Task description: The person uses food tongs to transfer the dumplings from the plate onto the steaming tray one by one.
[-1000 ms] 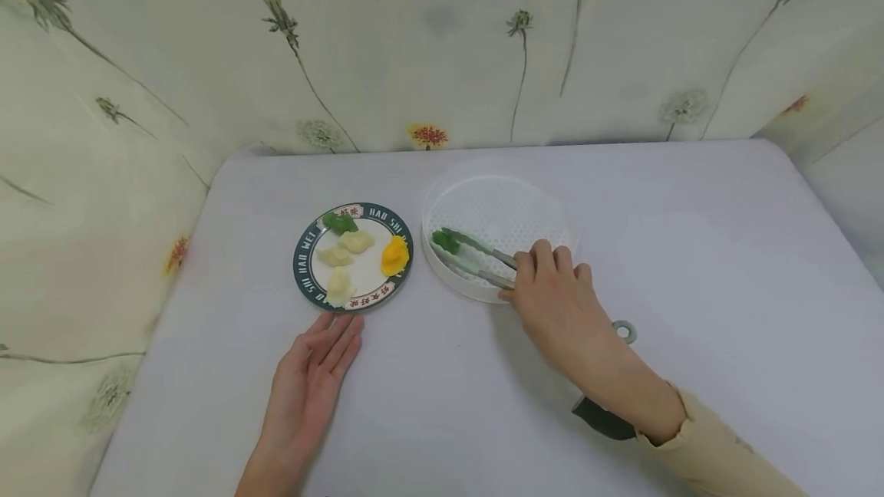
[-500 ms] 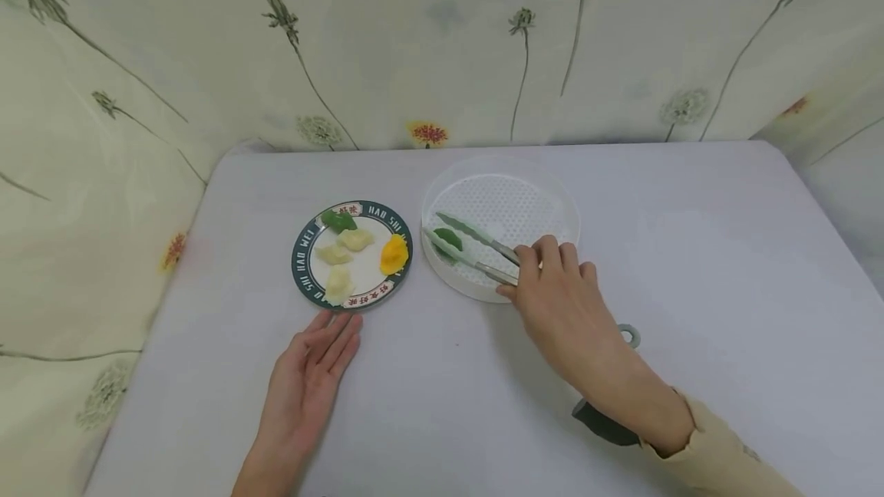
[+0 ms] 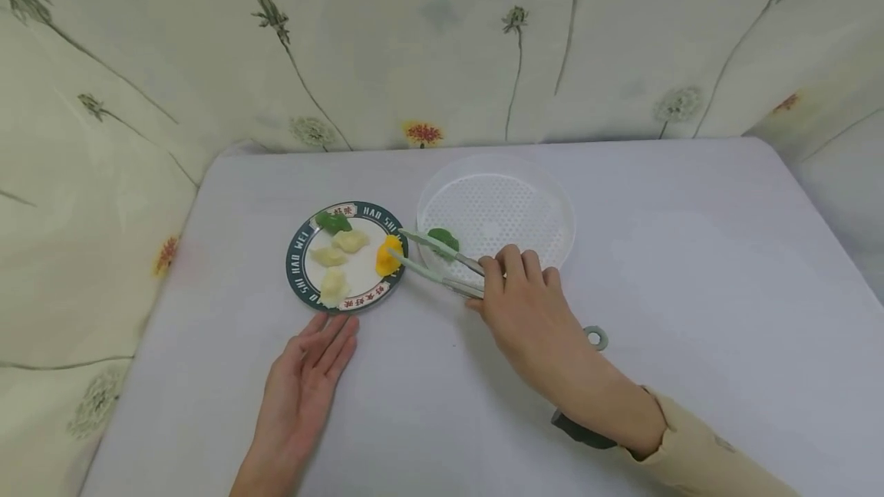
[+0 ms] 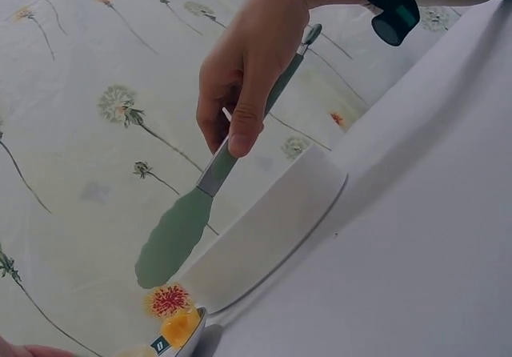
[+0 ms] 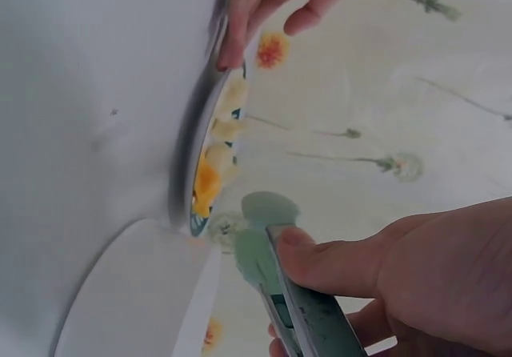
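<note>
My right hand point(image 3: 535, 328) grips light green tongs point(image 3: 430, 273). Their arms stand apart, the tips over the plate's right edge by a yellow dumpling point(image 3: 387, 255); in the left wrist view the tongs point(image 4: 174, 241) are above the yellow dumpling point(image 4: 181, 326). On the round plate point(image 3: 298, 267) with a dark green lettered rim also lie a green dumpling point(image 3: 334, 222) and several pale dumplings point(image 3: 350, 241). My left hand point(image 3: 301, 386) lies palm up, fingertips at the plate's near rim. Another green dumpling point(image 3: 440, 236) sits inside a white round steamer tray point(image 3: 511, 213), partly behind the tongs.
The plate and the steamer tray stand side by side on a white-covered table point(image 3: 691, 267). A flower-printed cloth point(image 3: 470, 44) rises behind the table's far edge. A dark wrist strap point(image 3: 583, 432) shows on the right wrist.
The tongs opened and let go of the green dumpling in the steamer tray. My right hand then moved them left to the yellow dumpling on the plate. The left hand stayed at the rim.
</note>
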Tool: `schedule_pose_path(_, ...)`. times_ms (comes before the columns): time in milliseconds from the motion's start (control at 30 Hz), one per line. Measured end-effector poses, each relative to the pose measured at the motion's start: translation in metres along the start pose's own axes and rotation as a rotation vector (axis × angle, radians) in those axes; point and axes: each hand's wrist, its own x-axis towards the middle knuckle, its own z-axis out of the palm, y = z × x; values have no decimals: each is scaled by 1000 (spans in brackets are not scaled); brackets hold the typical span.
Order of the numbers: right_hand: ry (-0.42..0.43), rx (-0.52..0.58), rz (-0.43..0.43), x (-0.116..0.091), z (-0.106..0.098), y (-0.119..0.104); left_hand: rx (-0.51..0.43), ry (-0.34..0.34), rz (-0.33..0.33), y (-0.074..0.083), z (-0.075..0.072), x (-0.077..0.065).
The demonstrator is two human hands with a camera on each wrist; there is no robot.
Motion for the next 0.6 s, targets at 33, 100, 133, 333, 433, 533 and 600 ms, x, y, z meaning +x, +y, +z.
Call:
schedule_pose_path(33, -10, -10, -2, 0, 1, -2, 2, 0, -1, -1, 0, 0)
schedule_pose_path(100, -18, -38, -11, 3, 4, -6, 7, -1, 0, -1, -1, -1)
schedule_pose_path(133, -18, -57, -21, 5, 6, -8, 8, -1, 3, -1, -1, -1)
schedule_pose_path(333, 4, -163, -61, 14, 18, -15, -1, 3, 2, 0, 0, -1)
schedule_pose_path(433, 5, -181, -62, 16, 21, -17, -4, 2, -1, -1, 0, -1)
schedule_pose_path(533, -1, -181, -74, 18, 24, -18, 0, 1, 0, -2, 0, -1)
schedule_pose_path(600, -7, -167, -87, 19, 26, -19, 7, -1, 0, -2, -1, 0)
